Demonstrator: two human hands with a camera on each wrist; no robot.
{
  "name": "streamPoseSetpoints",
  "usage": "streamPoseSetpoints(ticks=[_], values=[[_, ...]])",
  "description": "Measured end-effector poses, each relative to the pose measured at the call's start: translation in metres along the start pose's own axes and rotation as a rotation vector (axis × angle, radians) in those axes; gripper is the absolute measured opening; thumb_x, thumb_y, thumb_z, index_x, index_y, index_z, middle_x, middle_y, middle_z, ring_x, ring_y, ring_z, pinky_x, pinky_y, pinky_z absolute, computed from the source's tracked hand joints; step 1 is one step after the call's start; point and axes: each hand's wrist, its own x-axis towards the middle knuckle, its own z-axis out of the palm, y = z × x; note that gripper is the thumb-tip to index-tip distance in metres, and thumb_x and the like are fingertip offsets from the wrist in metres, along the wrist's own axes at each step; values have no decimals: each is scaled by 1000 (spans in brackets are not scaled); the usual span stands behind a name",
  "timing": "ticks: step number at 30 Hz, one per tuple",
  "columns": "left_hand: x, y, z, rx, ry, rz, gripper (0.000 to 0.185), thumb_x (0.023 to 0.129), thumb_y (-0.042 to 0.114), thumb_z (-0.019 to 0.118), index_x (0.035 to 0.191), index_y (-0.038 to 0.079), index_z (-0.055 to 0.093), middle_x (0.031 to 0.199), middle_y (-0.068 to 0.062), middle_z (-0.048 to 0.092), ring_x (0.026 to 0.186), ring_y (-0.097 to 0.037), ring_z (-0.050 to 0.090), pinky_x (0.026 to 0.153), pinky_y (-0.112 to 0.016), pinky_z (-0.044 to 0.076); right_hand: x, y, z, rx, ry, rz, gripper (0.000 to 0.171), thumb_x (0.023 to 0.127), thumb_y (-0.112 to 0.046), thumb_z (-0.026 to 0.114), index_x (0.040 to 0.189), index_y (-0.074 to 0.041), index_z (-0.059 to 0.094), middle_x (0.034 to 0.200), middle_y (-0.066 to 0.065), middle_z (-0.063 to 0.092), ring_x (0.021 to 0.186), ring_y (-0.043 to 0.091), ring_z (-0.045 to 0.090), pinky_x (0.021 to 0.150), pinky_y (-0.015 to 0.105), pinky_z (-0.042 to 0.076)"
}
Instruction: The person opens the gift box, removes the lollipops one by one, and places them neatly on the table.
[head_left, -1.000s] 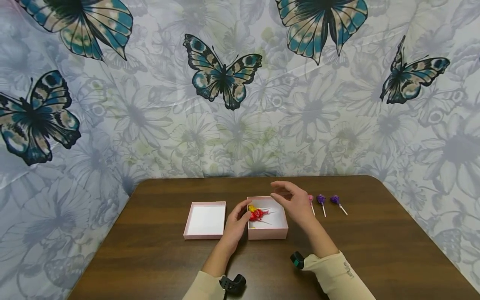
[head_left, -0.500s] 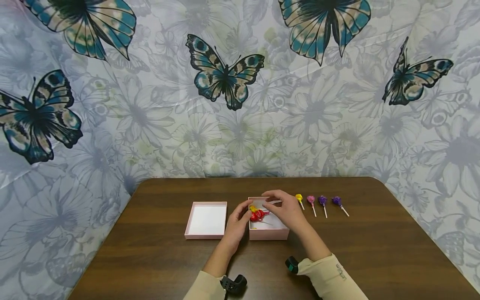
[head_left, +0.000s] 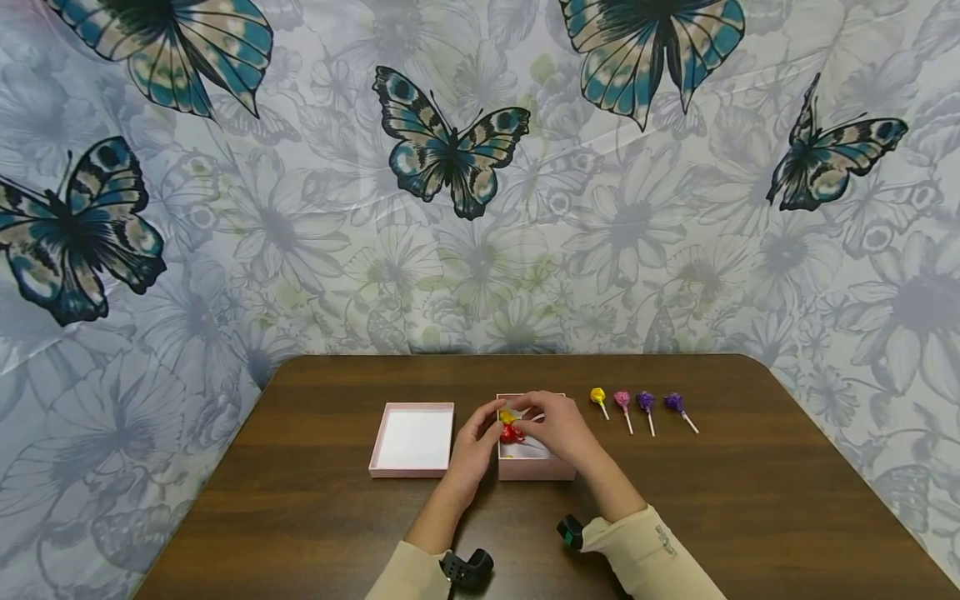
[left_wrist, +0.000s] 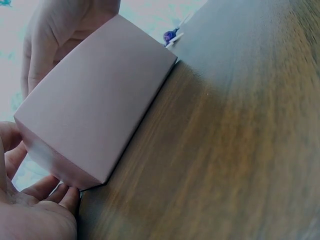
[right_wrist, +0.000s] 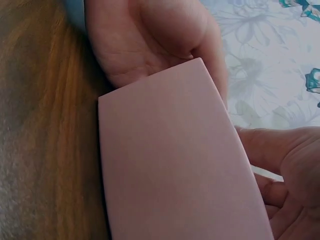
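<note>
- One shallow lid (head_left: 411, 442), white inside with a pink rim, lies flat on the brown counter (head_left: 300, 533).
- The left hand (head_left: 471, 446), just right of the lid, rests its fingers against the left wall of the pink box (head_left: 536, 471); its grip is loose and relaxed.
- Below that hand, a black strap (head_left: 467, 568) sits at the beige cuff.
- Inside the box, in its left part, lie a red lollipop (head_left: 508, 434) and, behind it, something yellow (head_left: 508, 415), both partly covered.
- The right hand (head_left: 558, 429) reaches over the box, thumb and fingertips beside the red lollipop; whether its grip grasps anything cannot be told.
- A second black strap (head_left: 570, 532), with a green patch, sits at the right cuff.
- To the right, on the counter, stand apart in a row a yellow lollipop (head_left: 597, 395) and a pink lollipop (head_left: 622, 398).
- The right sleeve (head_left: 648, 550) carries small dark lettering, too small to read.
- Two purple lollipops (head_left: 646, 402) end the row, the last one (head_left: 674, 402) tilted most.
</note>
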Motion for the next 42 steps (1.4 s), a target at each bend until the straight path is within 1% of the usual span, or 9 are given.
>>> streamPoseSetpoints(ticks=[4, 9, 17, 22, 27, 31, 34, 38, 42], values=[[0, 1, 0, -2, 5, 1, 39, 104, 12, 50, 143, 13, 53, 150, -13, 50, 143, -32, 42, 120, -51, 32, 2, -1, 0, -8, -43, 6, 25, 87, -9, 75, 111, -7, 75, 110, 10, 75, 87, 19, 71, 79, 38, 60], [0, 1, -1, -7, -4, -5, 40, 104, 13, 49, 144, 13, 52, 152, -13, 48, 145, -33, 40, 121, -52, 31, 6, -2, 2, -58, -69, 14, 25, 87, -10, 76, 112, -8, 75, 108, 8, 76, 86, 16, 69, 79, 36, 59], [0, 0, -2, -10, -16, -1, 41, 104, 14, 49, 145, 13, 51, 153, -12, 47, 145, -32, 40, 121, -50, 32, 10, -4, 6, -111, -108, -24, 20, 83, -4, 76, 103, -3, 76, 85, 6, 73, 74, 12, 61, 70, 28, 54], [0, -1, -1, -23, -29, 13, 41, 104, 12, 48, 146, 12, 50, 153, -14, 46, 144, -33, 40, 120, -49, 33, 12, 0, 12, -115, -140, -60, 12, 82, -5, 78, 94, -6, 75, 77, 2, 70, 67, 9, 58, 61, 21, 49], [0, 0, 0, -21, -27, 10, 41, 104, 12, 49, 145, 12, 50, 154, -13, 45, 145, -32, 39, 120, -50, 32, 13, 0, 15, -110, -142, -11, 10, 81, -7, 78, 91, -7, 76, 72, 1, 67, 62, 9, 54, 57, 22, 46], [1, 0, 0, -11, -22, 9, 41, 104, 14, 50, 145, 13, 51, 154, -13, 46, 145, -32, 39, 121, -51, 31, 14, 0, 15, -116, -143, 17, 8, 81, -9, 79, 89, -8, 76, 72, 0, 67, 62, 10, 52, 57, 23, 44], [2, -2, -1, 0, -22, 9, 40, 104, 14, 50, 144, 14, 52, 154, -12, 46, 145, -32, 39, 120, -51, 31, 15, -1, 15, -116, -173, 37, 6, 83, -12, 78, 85, -8, 75, 66, -1, 61, 57, 9, 47, 54, 22, 38], [1, -3, -1, 0, -13, 8, 39, 104, 13, 50, 143, 16, 53, 153, -10, 47, 145, -30, 39, 120, -51, 32, 16, -1, 16, -118, -212, 42, 8, 86, -13, 76, 82, -7, 74, 57, -1, 51, 49, 9, 40, 49, 21, 31], [2, -4, -1, 3, -3, 3, 39, 104, 13, 50, 142, 16, 54, 153, -9, 48, 145, -29, 39, 120, -51, 33, 18, -1, 17, -137, -225, 29, 6, 85, -10, 76, 80, -7, 75, 55, -2, 50, 47, 8, 40, 48, 21, 31]])
